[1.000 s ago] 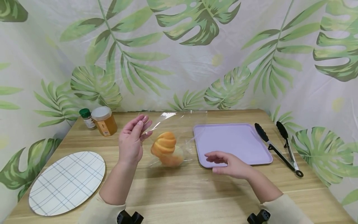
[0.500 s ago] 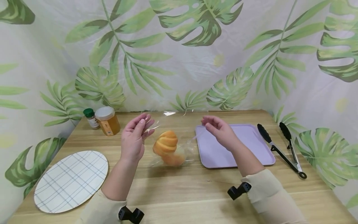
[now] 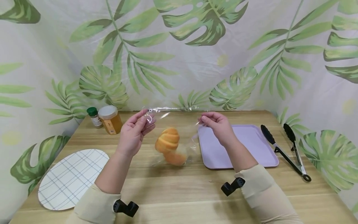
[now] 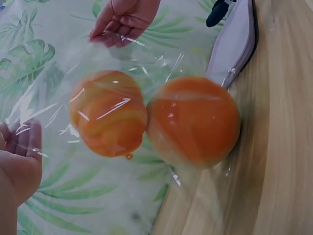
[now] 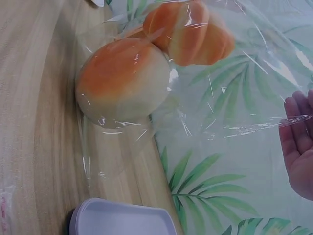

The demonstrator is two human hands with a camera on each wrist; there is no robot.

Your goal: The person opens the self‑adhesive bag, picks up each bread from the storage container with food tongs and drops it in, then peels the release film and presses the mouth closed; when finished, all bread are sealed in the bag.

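Observation:
A clear plastic bag [image 3: 183, 130] hangs upright between my hands, with two bread pieces inside. One is a ridged, twisted roll [image 3: 168, 140]; below it sits a smooth round bun [image 3: 174, 158], orange-brown on top and pale elsewhere in the right wrist view. My left hand [image 3: 133, 133] pinches the bag's upper left edge between thumb and fingers. At the upper right corner, my right hand [image 3: 221, 127] pinches the film with thumb and forefinger. The bag's top edge is stretched between them. Both the roll [image 4: 108, 113] and the bun [image 4: 193, 122] show close up in the left wrist view.
Right of the bag, a lilac tray [image 3: 246, 146] lies on the wooden table [image 3: 173, 193], beside black-tipped tongs [image 3: 288, 158]. A checked oval board [image 3: 74, 177] is at left. Behind it stand a honey-coloured jar [image 3: 111, 123] and a green-capped bottle [image 3: 95, 118].
My right hand has risen from over the tray's near edge to the bag's upper right corner and taken hold of it. The bag's top edge now looks straighter.

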